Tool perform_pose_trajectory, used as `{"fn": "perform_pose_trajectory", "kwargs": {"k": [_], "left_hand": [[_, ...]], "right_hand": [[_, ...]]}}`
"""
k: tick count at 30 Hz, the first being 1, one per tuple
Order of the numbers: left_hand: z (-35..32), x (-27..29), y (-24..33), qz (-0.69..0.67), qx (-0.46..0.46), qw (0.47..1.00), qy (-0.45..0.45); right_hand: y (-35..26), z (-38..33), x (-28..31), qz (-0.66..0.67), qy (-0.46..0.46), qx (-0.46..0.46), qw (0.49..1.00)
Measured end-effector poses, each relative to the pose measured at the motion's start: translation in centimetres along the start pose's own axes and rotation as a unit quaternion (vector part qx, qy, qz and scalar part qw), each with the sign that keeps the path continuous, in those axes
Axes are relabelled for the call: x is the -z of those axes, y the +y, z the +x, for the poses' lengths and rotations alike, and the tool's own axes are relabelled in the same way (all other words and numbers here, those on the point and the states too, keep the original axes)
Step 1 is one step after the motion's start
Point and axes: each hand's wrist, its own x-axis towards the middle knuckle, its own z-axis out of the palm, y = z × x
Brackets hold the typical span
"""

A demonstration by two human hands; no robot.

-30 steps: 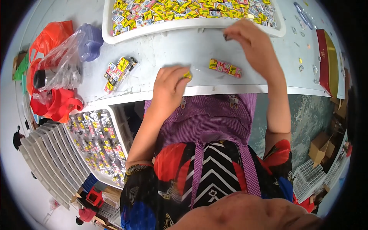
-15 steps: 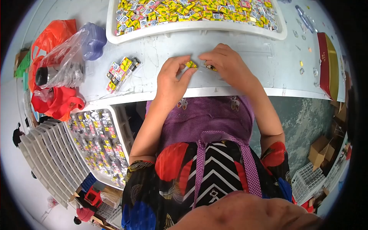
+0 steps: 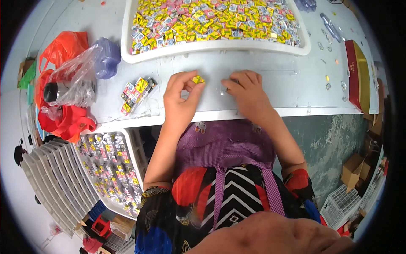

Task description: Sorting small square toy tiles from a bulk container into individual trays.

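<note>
Left hand (image 3: 181, 91) pinches small yellow card-like block (image 3: 197, 79); probably light, stiff, best side-held. Right hand (image 3: 248, 89), at three o'clock, curls; can't tell grip.

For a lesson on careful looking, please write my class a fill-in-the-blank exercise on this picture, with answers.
1. The ____ hand pinches a small yellow block.
2. The large tray heaped with loose blocks is coloured ____.
3. The checked apron is coloured ____.

Answers: left; white; purple.

The right hand (image 3: 249, 93) hides what lies beneath it; the top edge crops the white tray (image 3: 211, 46).
</note>
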Motion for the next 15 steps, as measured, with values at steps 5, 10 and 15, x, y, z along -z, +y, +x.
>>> {"fn": "perform_pose_trajectory", "kwargs": {"k": [5, 10, 15], "left_hand": [[2.8, 0.8, 2.5, -0.063, 0.059, 0.996, 0.007], [7.7, 1.5, 2.6, 0.082, -0.083, 0.992, 0.042], [12.5, 2.8, -0.7, 0.324, -0.164, 0.931, 0.031]], "right_hand": [[1.0, 1.4, 1.9, 0.017, 0.091, -0.002, 0.996], [5.8, 7.5, 5.5, -0.057, 0.153, -0.028, 0.986], [11.1, 13.7, 5.0, -0.089, 0.124, 0.003, 0.988]]}}
